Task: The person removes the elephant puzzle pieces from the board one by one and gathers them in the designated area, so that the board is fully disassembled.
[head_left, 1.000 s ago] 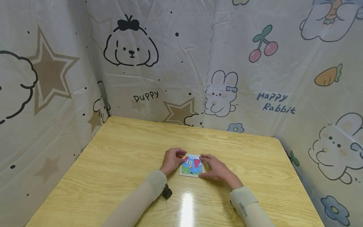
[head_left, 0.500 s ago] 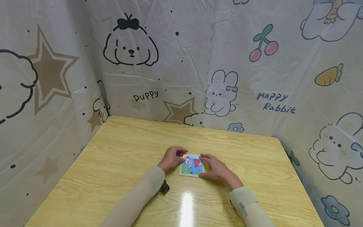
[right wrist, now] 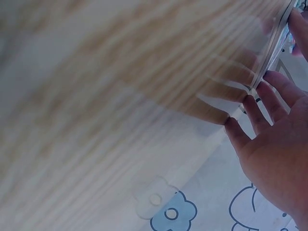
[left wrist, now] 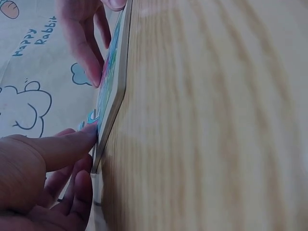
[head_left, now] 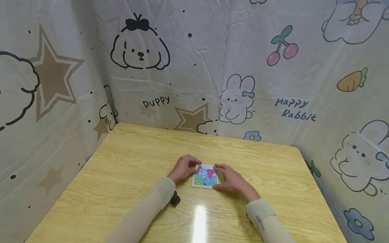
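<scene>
A small square jigsaw puzzle [head_left: 204,181] in a pale wooden frame lies flat on the table, its picture a blue cartoon animal with a pink patch. At its upper left corner, my left hand [head_left: 183,167] pinches a puzzle piece [left wrist: 92,115], which tilts up from the board in the left wrist view. That thumb lies on top, the other fingers bent beyond the edge. My right hand [head_left: 231,180] grips the frame's right side, thumb at the near corner and fingers at the far one. Fingertips of this hand [right wrist: 233,126] rest on the tabletop in the right wrist view.
The wooden table [head_left: 136,162] extends around the puzzle on all sides. Behind it hangs a printed cloth [head_left: 188,67] with puppies, rabbits and stars, also closing off both sides. A black device [head_left: 175,199] sits at the left cuff.
My left hand and forearm have shifted slightly away and to the left, the wrist lifting with them. My right hand stays in place at the frame, and the puzzle keeps its position.
</scene>
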`<state>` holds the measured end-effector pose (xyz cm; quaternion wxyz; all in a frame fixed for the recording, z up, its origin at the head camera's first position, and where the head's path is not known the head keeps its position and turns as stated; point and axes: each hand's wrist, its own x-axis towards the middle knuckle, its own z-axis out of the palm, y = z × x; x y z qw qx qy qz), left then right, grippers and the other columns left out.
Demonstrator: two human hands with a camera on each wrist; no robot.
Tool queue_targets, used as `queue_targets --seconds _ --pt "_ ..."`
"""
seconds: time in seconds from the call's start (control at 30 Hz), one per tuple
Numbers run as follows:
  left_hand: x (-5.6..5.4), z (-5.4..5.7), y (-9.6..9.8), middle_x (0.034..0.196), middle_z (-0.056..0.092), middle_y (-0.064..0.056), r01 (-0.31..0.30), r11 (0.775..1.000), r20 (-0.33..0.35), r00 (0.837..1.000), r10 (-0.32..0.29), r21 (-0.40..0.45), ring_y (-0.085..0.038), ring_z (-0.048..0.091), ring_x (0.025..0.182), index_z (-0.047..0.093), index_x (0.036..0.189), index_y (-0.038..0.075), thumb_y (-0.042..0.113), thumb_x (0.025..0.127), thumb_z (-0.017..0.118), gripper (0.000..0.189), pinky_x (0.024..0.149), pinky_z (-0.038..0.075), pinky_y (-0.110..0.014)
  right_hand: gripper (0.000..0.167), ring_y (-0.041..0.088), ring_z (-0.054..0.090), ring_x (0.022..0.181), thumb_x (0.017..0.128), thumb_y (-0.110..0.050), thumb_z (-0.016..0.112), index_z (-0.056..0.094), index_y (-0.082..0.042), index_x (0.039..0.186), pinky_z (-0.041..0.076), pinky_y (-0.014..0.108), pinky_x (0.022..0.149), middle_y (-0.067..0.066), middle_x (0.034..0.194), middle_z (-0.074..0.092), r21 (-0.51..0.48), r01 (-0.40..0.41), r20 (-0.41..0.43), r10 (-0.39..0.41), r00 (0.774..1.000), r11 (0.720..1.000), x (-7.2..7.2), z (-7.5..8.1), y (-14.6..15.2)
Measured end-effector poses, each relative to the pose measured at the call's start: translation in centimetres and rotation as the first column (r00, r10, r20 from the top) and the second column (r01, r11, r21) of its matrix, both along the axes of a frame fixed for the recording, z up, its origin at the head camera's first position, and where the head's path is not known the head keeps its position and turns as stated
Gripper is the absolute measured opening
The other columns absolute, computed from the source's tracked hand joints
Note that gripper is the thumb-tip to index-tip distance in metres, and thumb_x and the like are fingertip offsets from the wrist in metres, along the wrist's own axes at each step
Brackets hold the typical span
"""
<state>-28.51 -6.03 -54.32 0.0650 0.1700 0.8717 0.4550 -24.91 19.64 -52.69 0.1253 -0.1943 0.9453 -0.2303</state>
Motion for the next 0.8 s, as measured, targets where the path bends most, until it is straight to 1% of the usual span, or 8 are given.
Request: queue_targets --seconds 0.13,0.23,0.47,0.7,0.8 --pt "-0.06 0.09 -0.05 0.102 0.071 -0.004 0.024 0.999 -0.005 1.000 -0.024 -0.024 -0.014 0.059 0.090 0.078 0.118 0.008 0.004 0.088 0.082 0.030 0.081 0.053 -0.029 0.081 0.036 0.035 0.152 0.086 -0.044 0.084 0.051 -0.014 0.154 0.034 0.060 0.120 0.006 0.164 0.041 -0.003 0.000 -0.001 0.000 1.000 1.000 0.01 -0.01 0.00" --pt "-0.07 0.14 -0.06 0.100 0.072 -0.004 0.025 0.999 0.002 1.000 -0.025 -0.027 -0.012 0.059 0.086 0.078 0.118 0.008 0.005 0.088 0.082 0.030 0.079 0.053 -0.027 0.081 0.035 0.035 0.152 0.086 -0.044 0.084 0.051 -0.014 0.154 0.034 0.060 0.120 0.006 0.164 0.041 -0.005 0.001 -0.001 -0.001 1.000 1.000 -0.01 -0.05 -0.01" --pt "-0.05 0.17 -0.08 0.113 0.075 -0.005 0.011 1.000 0.017 1.000 -0.011 -0.006 -0.011 0.065 0.091 0.078 0.119 0.008 0.005 0.089 0.080 0.030 0.085 0.058 -0.030 0.081 0.035 0.035 0.152 0.086 -0.044 0.084 0.051 -0.014 0.154 0.033 0.060 0.121 0.006 0.164 0.041 -0.009 0.001 0.004 -0.001 1.000 1.000 -0.03 -0.14 -0.02" --pt "0.08 0.25 -0.19 0.118 0.075 -0.006 -0.011 0.999 0.034 0.999 0.010 0.042 -0.014 0.068 0.095 0.077 0.120 0.007 0.007 0.090 0.080 0.030 0.088 0.059 -0.034 0.081 0.035 0.035 0.152 0.086 -0.045 0.084 0.051 -0.014 0.154 0.033 0.059 0.121 0.006 0.164 0.041 -0.003 0.006 0.005 -0.006 1.000 1.000 -0.08 -0.14 -0.05" --pt "0.04 0.16 -0.36 0.119 0.075 -0.006 -0.015 0.999 0.036 0.999 0.013 0.050 -0.014 0.067 0.096 0.077 0.121 0.009 0.007 0.091 0.080 0.030 0.089 0.059 -0.034 0.081 0.036 0.035 0.152 0.086 -0.044 0.084 0.051 -0.014 0.153 0.033 0.060 0.121 0.006 0.164 0.041 -0.003 0.009 0.005 -0.009 1.000 1.000 -0.06 -0.14 -0.05"
